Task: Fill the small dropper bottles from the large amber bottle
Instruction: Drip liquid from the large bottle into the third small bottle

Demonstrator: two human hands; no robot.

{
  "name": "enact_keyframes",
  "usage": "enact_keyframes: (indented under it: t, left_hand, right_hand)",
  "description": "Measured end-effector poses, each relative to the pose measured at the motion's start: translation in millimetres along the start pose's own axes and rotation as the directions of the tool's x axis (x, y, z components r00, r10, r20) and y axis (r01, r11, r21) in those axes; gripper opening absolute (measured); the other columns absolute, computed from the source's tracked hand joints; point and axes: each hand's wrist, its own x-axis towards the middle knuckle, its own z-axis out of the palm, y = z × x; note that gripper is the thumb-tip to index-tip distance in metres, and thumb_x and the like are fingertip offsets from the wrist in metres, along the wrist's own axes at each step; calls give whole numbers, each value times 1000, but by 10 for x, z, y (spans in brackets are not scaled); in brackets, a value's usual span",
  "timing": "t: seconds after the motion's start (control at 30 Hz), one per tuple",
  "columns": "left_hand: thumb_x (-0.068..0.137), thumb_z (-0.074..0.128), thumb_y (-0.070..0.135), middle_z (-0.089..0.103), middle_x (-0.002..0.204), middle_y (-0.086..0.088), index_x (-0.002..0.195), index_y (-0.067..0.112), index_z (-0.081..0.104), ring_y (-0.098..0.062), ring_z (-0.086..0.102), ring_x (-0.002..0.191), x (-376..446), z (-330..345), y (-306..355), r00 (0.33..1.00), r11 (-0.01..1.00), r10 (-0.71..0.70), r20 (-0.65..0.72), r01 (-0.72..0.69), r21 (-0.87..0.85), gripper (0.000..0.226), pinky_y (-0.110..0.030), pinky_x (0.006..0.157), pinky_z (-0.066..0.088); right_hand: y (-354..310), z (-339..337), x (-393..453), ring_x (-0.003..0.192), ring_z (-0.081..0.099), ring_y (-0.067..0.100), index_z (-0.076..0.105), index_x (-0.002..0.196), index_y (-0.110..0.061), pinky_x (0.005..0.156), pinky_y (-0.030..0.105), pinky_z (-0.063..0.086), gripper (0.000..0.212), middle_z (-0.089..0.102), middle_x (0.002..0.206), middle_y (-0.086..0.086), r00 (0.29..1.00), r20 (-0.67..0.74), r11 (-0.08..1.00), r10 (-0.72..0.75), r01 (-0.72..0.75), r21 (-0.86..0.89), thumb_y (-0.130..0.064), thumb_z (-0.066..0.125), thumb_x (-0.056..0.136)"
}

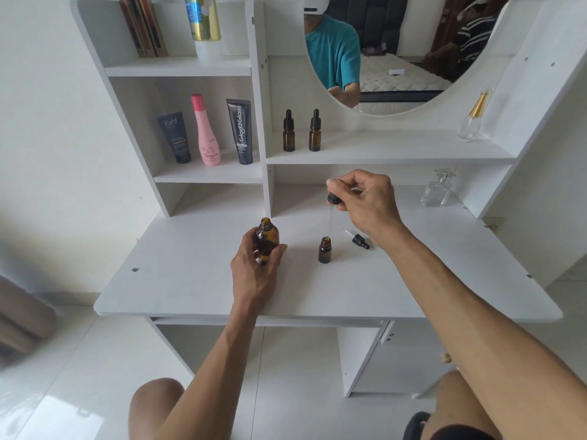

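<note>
On the white desk, seen from the head view, the left hand wraps the uncapped large amber bottle, likely steadying it. The right hand pinches a dropper, its tip just above the open small dropper bottle, probably to aim drops. Both bottles are dark brown glass.

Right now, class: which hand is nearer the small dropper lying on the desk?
Right. The right hand hangs just above the loose dropper, pinching another dropper; the left hand grips the large amber bottle farther left.
</note>
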Motion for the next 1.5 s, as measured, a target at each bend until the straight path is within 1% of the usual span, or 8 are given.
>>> enact_keyframes:
  t: [0.3,0.5,0.63,0.8,0.93,1.13,1.27,1.5]
  left_hand:
    - [83,77,26,63,95,23,120,32,54,19,57,88,4,2,-14,1000,1000,4,-4,-4,0,44,-2,71,44]
    - [84,76,25,67,101,11,123,27,56,16,58,90,3,6,-17,1000,1000,1,-4,-1,-7,44,-3,70,44]
    - [84,76,25,67,98,12,122,26,55,18,57,89,0,3,-7,1000,1000,5,-3,-5,0,44,-1,70,43]
    - [83,77,26,65,95,19,119,32,54,16,58,89,2,-3,-6,1000,1000,10,-3,-10,-2,42,-2,71,43]
    - [83,77,27,66,95,20,120,32,55,12,60,90,-2,0,-10,1000,1000,11,0,-11,-12,43,-5,72,46]
    - [83,77,26,68,97,16,115,36,53,11,60,90,5,-15,-2,1000,999,22,1,-22,-25,41,-9,73,48]
    - [83,76,27,67,95,19,113,40,51,9,61,90,4,-19,-8,999,999,35,-2,-35,-17,41,-16,76,52]
    - [84,76,25,65,96,21,113,38,52,10,60,90,-1,-21,-4,999,999,46,0,-46,-20,40,-21,75,54]
  right_hand:
    - [-4,8,3,74,75,17,74,84,-8,71,34,63,20,74,81,6,1000,2,1000,-6,6,-19,-28,75,88]
    - [-73,10,0,82,75,21,75,87,-9,71,34,63,19,75,86,6,1000,5,999,-12,12,50,-28,76,88]
    - [-246,71,24,82,76,19,74,93,-8,69,32,62,18,75,89,8,998,17,990,-57,54,129,-26,75,89]
    - [-486,328,57,84,76,18,74,103,-7,68,28,60,19,76,92,8,987,105,977,-119,97,192,-23,71,93]
    - [-622,555,60,84,76,17,73,103,-7,69,26,60,18,76,95,11,979,151,968,-136,100,228,-21,66,96]
    - [-650,761,103,84,76,15,72,108,-4,63,21,55,22,75,97,6,969,203,974,-140,98,202,-22,61,98]
    - [-625,809,109,84,76,14,72,106,-7,68,28,60,20,75,97,6,968,211,978,-139,101,181,-22,62,98]
    - [-548,876,77,85,76,16,72,99,-12,73,35,60,13,75,98,12,965,239,983,-112,73,167,-19,61,98]
